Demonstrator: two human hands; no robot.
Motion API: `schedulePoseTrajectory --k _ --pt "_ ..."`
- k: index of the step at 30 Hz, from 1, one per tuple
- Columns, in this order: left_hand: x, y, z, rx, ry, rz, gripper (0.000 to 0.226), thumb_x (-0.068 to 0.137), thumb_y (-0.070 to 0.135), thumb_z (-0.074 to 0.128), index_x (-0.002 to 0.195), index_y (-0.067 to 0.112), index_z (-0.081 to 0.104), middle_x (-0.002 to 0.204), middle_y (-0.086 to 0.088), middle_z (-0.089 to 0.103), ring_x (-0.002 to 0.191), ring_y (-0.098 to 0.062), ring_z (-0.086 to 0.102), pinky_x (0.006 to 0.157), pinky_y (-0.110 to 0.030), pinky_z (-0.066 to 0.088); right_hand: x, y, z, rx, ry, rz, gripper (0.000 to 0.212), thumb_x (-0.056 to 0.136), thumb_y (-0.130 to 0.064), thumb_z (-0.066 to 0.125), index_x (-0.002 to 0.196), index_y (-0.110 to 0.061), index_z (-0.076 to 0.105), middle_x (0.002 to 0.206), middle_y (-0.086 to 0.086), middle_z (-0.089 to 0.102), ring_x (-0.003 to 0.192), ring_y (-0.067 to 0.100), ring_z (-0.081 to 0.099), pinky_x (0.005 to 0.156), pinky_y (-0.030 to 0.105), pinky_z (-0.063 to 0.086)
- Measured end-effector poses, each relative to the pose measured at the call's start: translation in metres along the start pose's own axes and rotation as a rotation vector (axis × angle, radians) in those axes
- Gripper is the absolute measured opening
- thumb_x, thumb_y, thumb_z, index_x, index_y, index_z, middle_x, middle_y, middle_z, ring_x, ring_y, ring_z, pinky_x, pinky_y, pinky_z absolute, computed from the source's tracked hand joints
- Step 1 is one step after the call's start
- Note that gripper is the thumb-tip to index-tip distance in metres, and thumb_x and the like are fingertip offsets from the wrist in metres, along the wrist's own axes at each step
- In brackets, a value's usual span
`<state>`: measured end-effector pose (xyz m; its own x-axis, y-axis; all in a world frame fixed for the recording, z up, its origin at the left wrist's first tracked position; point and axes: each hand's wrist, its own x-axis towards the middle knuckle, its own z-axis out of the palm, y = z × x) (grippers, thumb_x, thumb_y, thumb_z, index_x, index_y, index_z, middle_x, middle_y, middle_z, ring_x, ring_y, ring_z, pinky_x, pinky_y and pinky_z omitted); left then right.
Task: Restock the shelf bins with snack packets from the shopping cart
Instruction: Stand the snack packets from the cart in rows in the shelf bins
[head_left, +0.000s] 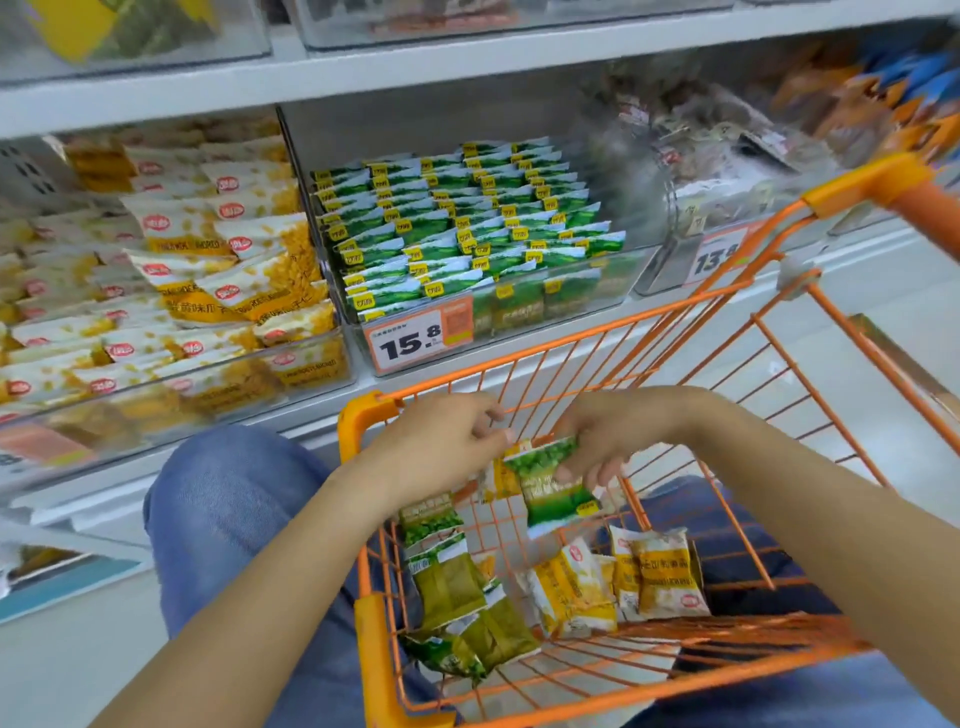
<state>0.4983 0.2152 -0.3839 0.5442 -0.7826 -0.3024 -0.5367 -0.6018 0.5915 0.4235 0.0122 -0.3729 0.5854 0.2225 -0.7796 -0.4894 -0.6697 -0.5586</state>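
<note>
Pinching a green snack packet near its top edge, the right hand had its fingers curled over the packet's front, so the packet hung below the grip, tilted, above the inside of the orange shopping cart. A yellow packet showed just behind the green one, between the two hands. The left hand sat just beside it with its fingers curled toward that yellow packet's edge; whether this grip truly held it could not be told.

Printing on the held green packet was too blurred to read. Below the hands, more green packets lay along the cart's left side, and several yellow packets lay on its wire floor toward the middle; one bore a red round logo and rows of Chinese characters that stayed illegible.

Beyond the cart, on the shelf, a clear bin stood filled with upright rows of green packets with small yellow labels. Its front carried an orange-edged price tag reading "15.8" beside an orange code square. To the left, another clear bin held heaped yellow and white packets with the same red round logo. To the right, a second tag showed "13", its remaining digits cut off by the cart's rim.
</note>
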Motion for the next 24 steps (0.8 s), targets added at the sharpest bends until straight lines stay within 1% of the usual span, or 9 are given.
schedulePoseTrajectory --k 3,6,8,11,13,16,20,22,24 --pt "0.000 0.015 -0.009 -0.540 0.118 -0.057 0.020 0.095 0.039 0.054 0.085 0.029 0.069 0.082 0.010 0.073 0.076 -0.003 0.069 0.085 -0.033 0.056 -0.031 0.001 -0.019 0.286 0.200 -0.166 0.024 0.085 -0.017 0.067 0.099 0.002 0.063 0.081 0.006 0.073 0.075 0.011 0.071 0.070 0.019 0.054" --pt "0.000 0.043 -0.018 -0.782 0.134 -0.019 0.026 0.086 0.047 0.058 0.085 0.024 0.071 0.079 0.016 0.071 0.077 0.005 0.066 0.074 -0.014 0.053 -0.048 -0.003 -0.024 0.509 0.273 -0.323 0.040 0.077 -0.024 0.068 0.112 -0.003 0.063 0.104 0.011 0.072 0.094 0.021 0.070 0.080 0.022 0.055" --pt "0.003 0.058 -0.020 -0.841 0.247 0.023 0.034 0.073 0.052 0.070 0.092 0.024 0.072 0.089 0.012 0.073 0.086 -0.002 0.067 0.075 -0.019 0.054 -0.049 -0.009 -0.023 0.615 0.317 -0.423 0.039 0.078 -0.022 0.067 0.113 -0.006 0.063 0.108 0.009 0.071 0.098 0.022 0.068 0.082 0.023 0.055" --pt "0.015 0.071 -0.022 -0.969 0.440 -0.021 0.028 0.065 0.046 0.075 0.089 0.035 0.066 0.084 0.002 0.073 0.083 -0.020 0.069 0.077 -0.030 0.056 -0.045 -0.015 -0.024 0.693 0.475 -0.512 0.023 0.085 -0.018 0.066 0.107 -0.013 0.064 0.105 0.010 0.071 0.093 0.021 0.070 0.083 0.026 0.055" --pt "0.028 0.076 -0.029 -0.981 0.557 -0.071 0.029 0.068 0.046 0.074 0.092 0.039 0.060 0.086 -0.015 0.064 0.084 -0.027 0.066 0.079 -0.037 0.055 -0.043 -0.014 -0.026 0.540 0.758 -0.507 0.008 0.086 -0.023 0.068 0.092 -0.020 0.063 0.095 0.006 0.072 0.085 0.015 0.069 0.080 0.025 0.055" --pt "0.059 0.075 -0.049 -0.970 0.667 -0.057 0.018 0.083 0.039 0.072 0.097 0.039 0.060 0.084 -0.002 0.053 0.082 -0.019 0.058 0.079 -0.044 0.051 -0.043 0.002 -0.043 -0.131 1.223 -0.311 0.011 0.091 -0.033 0.062 0.096 -0.023 0.063 0.096 -0.007 0.066 0.095 0.011 0.060 0.080 0.031 0.049" --pt "0.119 0.082 -0.065 -0.806 0.550 -0.084 0.029 0.090 0.029 0.066 0.118 0.022 0.060 0.114 -0.004 0.060 0.110 -0.020 0.056 0.091 -0.036 0.047 -0.038 0.028 -0.055 -0.329 1.348 -0.165 0.018 0.094 -0.028 0.055 0.105 -0.018 0.066 0.102 0.004 0.065 0.102 0.023 0.056 0.078 0.034 0.046" --pt "0.145 0.090 -0.065 -0.744 0.504 -0.063 0.027 0.091 0.018 0.065 0.116 0.013 0.060 0.112 -0.006 0.063 0.100 -0.019 0.059 0.082 -0.031 0.045 -0.029 0.037 -0.050 -0.386 1.395 -0.222 0.016 0.093 -0.020 0.056 0.101 -0.014 0.069 0.089 0.007 0.067 0.092 0.026 0.058 0.073 0.031 0.041" --pt "0.165 0.097 -0.064 -0.662 0.464 -0.016 0.022 0.087 0.006 0.068 0.109 0.004 0.062 0.105 -0.009 0.067 0.091 -0.018 0.061 0.078 -0.027 0.044 -0.021 0.042 -0.047 -0.422 1.392 -0.255 0.020 0.093 -0.017 0.051 0.096 -0.011 0.070 0.068 0.008 0.065 0.074 0.028 0.060 0.079 0.034 0.045"
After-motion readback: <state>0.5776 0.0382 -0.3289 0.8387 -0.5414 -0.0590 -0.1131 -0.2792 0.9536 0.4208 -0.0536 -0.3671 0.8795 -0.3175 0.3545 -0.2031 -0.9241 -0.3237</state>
